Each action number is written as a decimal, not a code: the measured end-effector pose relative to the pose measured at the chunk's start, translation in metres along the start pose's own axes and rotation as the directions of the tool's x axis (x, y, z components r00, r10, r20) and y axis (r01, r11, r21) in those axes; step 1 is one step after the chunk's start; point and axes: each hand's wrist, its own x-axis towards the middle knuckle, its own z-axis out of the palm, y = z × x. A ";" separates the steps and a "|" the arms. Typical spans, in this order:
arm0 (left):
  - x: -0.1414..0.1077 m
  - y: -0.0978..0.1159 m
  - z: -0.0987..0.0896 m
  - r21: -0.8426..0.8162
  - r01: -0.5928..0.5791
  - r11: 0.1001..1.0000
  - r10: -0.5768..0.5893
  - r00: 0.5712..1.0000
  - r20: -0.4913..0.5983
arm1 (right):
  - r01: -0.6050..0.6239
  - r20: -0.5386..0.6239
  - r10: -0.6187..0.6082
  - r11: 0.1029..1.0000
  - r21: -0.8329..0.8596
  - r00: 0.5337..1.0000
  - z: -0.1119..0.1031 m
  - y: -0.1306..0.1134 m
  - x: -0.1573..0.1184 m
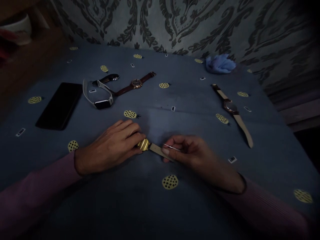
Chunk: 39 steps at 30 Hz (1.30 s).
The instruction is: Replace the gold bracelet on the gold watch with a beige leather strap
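Note:
A gold watch (143, 145) with a beige strap (160, 152) lies between my hands, near the middle of the table. My left hand (111, 146) rests on the cloth, its thumb and fingers closed on the watch's gold case. In my right hand (191, 151) is a thin metal tool (171, 147), pinched between thumb and fingers. The same hand also touches the beige strap, whose far end is hidden under the fingers. The tool's tip points left, above the strap.
Behind my left hand are a black phone (60, 106), a smartwatch (102, 104), a black-strapped watch (110, 78) and a brown-strapped watch (136, 83). Another watch (230, 106) lies at the right. A blue crumpled cloth (220, 64) sits near the wall; a bowl (18, 30) stands upper left.

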 end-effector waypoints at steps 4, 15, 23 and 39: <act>0.000 0.000 0.001 0.001 0.002 1.000 -0.002 1.000 -0.006 | 0.015 0.004 -0.015 1.000 0.015 1.000 0.001 0.003 0.001; -0.001 -0.001 0.002 -0.012 -0.007 1.000 0.007 1.000 -0.011 | 0.009 0.039 -0.008 1.000 -0.021 0.999 0.000 -0.001 0.001; -0.002 -0.002 0.002 -0.036 -0.023 0.999 0.023 1.000 -0.007 | -0.031 0.057 0.031 0.999 -0.011 0.998 0.000 -0.004 0.002; -0.001 -0.001 0.001 -0.034 -0.019 0.999 0.019 1.000 0.006 | -0.040 0.053 0.040 0.999 0.014 0.998 0.001 -0.004 0.003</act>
